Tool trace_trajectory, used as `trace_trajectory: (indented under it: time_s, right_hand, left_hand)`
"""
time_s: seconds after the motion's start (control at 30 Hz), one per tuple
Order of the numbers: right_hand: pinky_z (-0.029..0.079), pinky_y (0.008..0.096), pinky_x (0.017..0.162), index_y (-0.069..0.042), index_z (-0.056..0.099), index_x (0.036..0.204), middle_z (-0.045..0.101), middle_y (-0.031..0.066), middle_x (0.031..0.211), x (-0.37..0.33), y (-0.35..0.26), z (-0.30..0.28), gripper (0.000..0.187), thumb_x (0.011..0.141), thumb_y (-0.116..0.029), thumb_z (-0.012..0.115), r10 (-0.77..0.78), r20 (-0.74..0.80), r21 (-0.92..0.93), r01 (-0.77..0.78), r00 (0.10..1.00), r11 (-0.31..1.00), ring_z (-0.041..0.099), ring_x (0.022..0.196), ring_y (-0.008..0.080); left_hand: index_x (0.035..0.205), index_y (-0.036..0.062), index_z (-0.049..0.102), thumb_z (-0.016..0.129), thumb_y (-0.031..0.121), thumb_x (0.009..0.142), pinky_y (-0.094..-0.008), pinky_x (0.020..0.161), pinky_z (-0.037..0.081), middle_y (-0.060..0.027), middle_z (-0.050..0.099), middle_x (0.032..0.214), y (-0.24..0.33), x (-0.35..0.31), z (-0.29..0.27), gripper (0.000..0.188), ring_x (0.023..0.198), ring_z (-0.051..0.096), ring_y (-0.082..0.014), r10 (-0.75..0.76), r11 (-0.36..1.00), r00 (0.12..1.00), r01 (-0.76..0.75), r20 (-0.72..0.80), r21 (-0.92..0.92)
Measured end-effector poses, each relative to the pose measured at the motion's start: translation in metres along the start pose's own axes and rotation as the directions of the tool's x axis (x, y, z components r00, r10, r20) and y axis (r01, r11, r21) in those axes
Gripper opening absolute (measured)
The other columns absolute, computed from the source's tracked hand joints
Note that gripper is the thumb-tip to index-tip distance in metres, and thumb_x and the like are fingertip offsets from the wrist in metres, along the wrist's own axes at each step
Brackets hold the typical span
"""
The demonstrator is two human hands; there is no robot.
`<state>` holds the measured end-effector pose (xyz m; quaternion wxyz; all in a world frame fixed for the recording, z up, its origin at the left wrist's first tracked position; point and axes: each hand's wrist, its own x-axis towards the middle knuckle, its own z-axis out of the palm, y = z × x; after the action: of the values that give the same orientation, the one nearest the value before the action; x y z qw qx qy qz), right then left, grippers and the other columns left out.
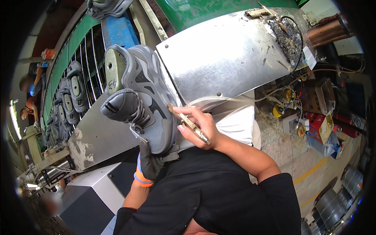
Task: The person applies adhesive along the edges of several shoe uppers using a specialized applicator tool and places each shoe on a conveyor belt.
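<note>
Green-cased machinery (196,15) stands at 12 o'clock behind a metal desk (211,55) at 1, while at 10 a wire conveyor (80,35) carries grey shoes (81,102) in a row, apparently for easy reach. Just toward 10 from centre, one grey shoe (147,92) is gripped at the toe by the gloved left hand (150,164), seemingly to steady it and present its side, and the bare right hand (205,124) pinches a slim tool (194,128), tip at the sole edge, probably for fine control. As a container, that shoe holds a green last (111,72) filling its opening.
</note>
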<state>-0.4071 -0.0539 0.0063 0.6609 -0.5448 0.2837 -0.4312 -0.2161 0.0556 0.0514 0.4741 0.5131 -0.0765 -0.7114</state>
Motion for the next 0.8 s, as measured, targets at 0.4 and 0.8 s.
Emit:
trace_trajectory:
  time_s: [0.4, 0.8]
  right_hand:
    - [0.032, 0.0197, 0.055, 0.000, 0.051, 0.126, 0.049, -0.0052, 0.067, -0.026, -0.043, -0.044, 0.040, 0.087, -0.008, 0.060, 0.214, 0.055, -0.132, -0.205, 0.975, 0.970, 0.040, 0.057, 0.0018]
    - [0.037, 0.0207, 0.057, 0.002, 0.052, 0.124, 0.060, 0.0022, 0.074, -0.003, -0.083, -0.045, 0.039, 0.088, -0.010, 0.063, 0.289, -0.136, -0.065, -0.300, 0.948, 0.952, 0.045, 0.059, 0.0033]
  left_hand:
    - [0.150, 0.0082, 0.024, 0.033, 0.071, 0.091, -0.0465, 0.086, 0.057, -0.0240, 0.051, 0.135, -0.002, 0.033, 0.037, 0.086, 0.113, 0.061, -0.0346, -0.253, 0.966, 0.931, 0.256, 0.262, 0.026]
    - [0.142, 0.0039, 0.037, 0.028, 0.071, 0.093, -0.0414, 0.101, 0.046, -0.0200, 0.055, 0.131, 0.008, 0.080, 0.094, 0.084, 0.117, 0.058, -0.0281, -0.142, 0.981, 0.893, 0.186, 0.428, -0.061]
